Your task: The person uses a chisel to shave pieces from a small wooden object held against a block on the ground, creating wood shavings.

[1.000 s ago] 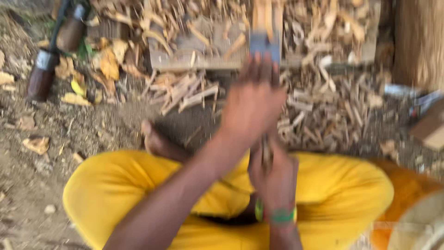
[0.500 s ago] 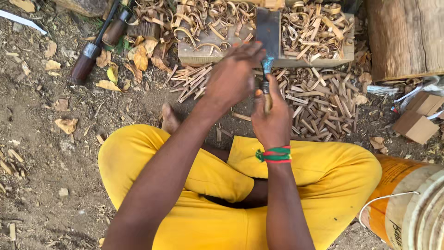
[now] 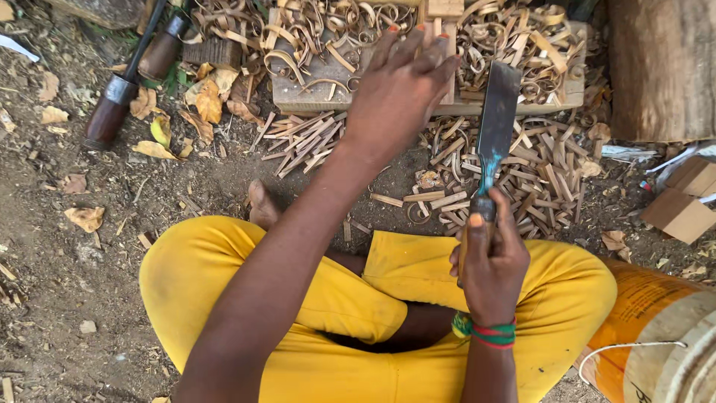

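Seated cross-legged on the dirt ground in yellow trousers, I grip a broad chisel in my right hand, fingers wrapped tight round its wooden handle, thumb lying up along it, a red and green band at the wrist. The flat blade points away from me, its edge up against the near side of the wooden board that serves as my worktop. My left hand reaches out over that board, fingers spread wide and holding nothing, fingertips beside a small pale wood block at the far edge. Curled shavings heap the board; split wooden slivers lie scattered on the ground before it. Two dark-handled tools rest at upper left, a log stands at upper right, and an orange bucket sits by my right knee.
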Demonstrator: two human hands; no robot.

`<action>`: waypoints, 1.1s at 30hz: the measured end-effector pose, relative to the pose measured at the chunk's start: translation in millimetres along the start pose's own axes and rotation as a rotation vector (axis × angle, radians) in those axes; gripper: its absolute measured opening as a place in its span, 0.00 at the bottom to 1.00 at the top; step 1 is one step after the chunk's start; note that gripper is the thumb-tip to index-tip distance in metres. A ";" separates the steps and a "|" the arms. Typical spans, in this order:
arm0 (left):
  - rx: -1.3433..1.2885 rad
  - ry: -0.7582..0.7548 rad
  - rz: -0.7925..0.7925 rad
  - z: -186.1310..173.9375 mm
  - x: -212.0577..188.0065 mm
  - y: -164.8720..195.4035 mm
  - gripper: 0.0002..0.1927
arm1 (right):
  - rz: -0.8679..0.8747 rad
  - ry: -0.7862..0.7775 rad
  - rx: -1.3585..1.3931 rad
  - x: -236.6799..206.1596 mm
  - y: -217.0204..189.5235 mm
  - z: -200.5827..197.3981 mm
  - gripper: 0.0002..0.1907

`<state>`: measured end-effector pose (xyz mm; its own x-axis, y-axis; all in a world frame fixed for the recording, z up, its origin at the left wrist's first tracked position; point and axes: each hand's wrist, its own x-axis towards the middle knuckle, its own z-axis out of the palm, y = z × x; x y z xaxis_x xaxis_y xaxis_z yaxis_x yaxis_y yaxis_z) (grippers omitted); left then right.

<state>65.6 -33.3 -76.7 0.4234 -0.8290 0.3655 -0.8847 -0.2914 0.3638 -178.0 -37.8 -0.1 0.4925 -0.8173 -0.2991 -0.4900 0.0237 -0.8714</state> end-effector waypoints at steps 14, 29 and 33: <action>-0.084 -0.163 -0.084 -10.6 -17.4 -6.5 0.14 | -0.134 0.013 -0.239 -15.9 36.3 6.2 0.22; -0.050 -0.098 -0.174 -2.2 -17.4 0.8 0.15 | -0.249 -0.021 -0.351 -20.0 19.6 8.1 0.24; -0.044 -0.081 -0.183 -2.4 -17.8 2.7 0.16 | -0.262 -0.003 -0.392 -22.4 18.6 6.3 0.24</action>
<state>56.2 -18.2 -80.1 0.5578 -0.8003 0.2200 -0.7842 -0.4214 0.4555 -193.6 -15.4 -12.1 0.6374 -0.7651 -0.0907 -0.5837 -0.4027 -0.7051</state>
